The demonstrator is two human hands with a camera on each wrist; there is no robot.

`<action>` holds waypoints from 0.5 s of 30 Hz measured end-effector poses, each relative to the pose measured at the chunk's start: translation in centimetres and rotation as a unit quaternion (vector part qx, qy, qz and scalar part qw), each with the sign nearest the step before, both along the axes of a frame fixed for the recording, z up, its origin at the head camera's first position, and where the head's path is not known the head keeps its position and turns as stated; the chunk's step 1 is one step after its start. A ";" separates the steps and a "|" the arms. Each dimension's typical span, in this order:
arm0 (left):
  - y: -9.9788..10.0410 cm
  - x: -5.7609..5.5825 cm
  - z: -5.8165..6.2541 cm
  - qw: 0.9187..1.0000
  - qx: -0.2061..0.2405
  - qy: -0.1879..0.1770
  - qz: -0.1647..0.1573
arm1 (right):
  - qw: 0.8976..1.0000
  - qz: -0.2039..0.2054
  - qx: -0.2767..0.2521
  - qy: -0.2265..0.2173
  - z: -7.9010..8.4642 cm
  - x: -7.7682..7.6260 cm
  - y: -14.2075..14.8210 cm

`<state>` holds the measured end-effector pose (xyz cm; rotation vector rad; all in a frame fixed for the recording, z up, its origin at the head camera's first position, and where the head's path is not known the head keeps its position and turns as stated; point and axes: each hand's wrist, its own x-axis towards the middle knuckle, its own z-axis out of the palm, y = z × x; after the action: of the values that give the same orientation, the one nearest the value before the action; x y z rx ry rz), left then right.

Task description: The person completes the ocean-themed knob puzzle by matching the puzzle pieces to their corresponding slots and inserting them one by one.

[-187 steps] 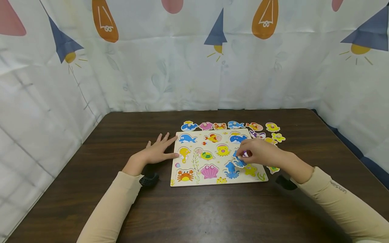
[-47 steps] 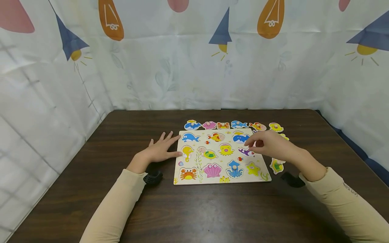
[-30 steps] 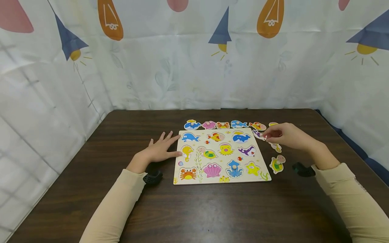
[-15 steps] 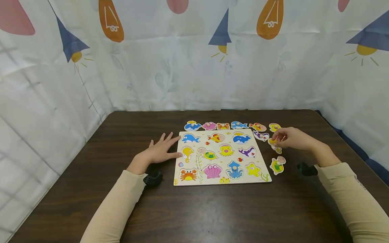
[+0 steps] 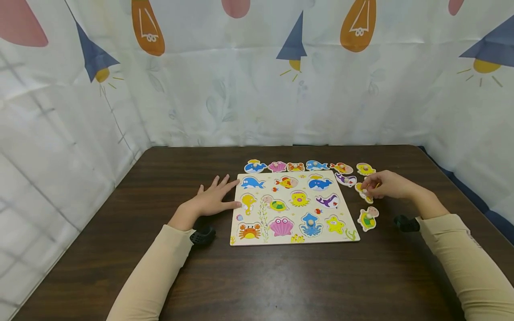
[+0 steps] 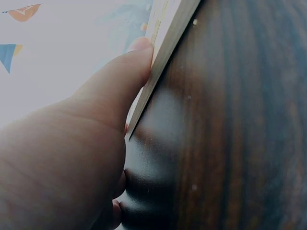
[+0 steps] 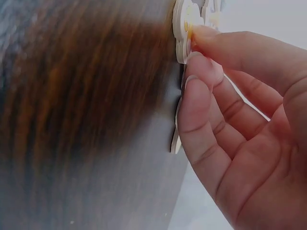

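Note:
A wooden peg puzzle board (image 5: 287, 207) printed with sea animals lies on the table. My left hand (image 5: 209, 200) is spread flat, fingertips on the table and board's left edge; in the left wrist view its thumb (image 6: 139, 52) touches that edge. To the right of the board, my right hand (image 5: 387, 185) pinches a yellow puzzle piece (image 5: 363, 193) between thumb and fingers, the piece partly hidden. In the right wrist view the thumb and index finger meet on this piece (image 7: 181, 28). A blue squid piece (image 5: 311, 225) with a knob sits in the board's squid slot.
Along the board's far edge lie whale (image 5: 254, 166), shell (image 5: 277, 166), crab (image 5: 296, 166), blue whale (image 5: 317, 165) and fish (image 5: 341, 168) pieces. An octopus piece (image 5: 366, 169), a purple one (image 5: 346, 179) and a turtle piece (image 5: 367, 218) lie to the right. A patterned curtain (image 5: 257, 102) stands behind.
My right hand has put the squid piece into its slot, moved right off the board, passed the purple piece and taken hold of the yellow piece. My left hand stays at the board's edge.

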<state>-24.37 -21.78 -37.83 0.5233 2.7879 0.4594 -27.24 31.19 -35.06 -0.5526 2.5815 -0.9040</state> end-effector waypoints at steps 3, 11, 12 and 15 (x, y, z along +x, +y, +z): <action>0.0 0.0 0.1 1.000 0.002 -0.001 -0.001 | 1.000 0.000 -0.002 -0.002 -0.1 -0.1 0.1; 0.2 0.1 0.3 1.000 0.004 -0.006 -0.001 | 1.000 -0.004 -0.005 -0.012 -0.5 -0.3 0.4; 0.2 0.1 0.3 1.000 0.005 -0.006 0.000 | 1.000 -0.005 -0.006 -0.011 -0.6 -0.3 0.4; 0.1 0.2 0.2 1.000 0.006 -0.004 0.000 | 1.000 -0.003 -0.007 -0.006 -0.7 -0.2 0.4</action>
<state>-24.19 -21.64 -37.59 0.5239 2.7796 0.4784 -27.44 31.61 -35.76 -0.5413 2.5691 -0.9255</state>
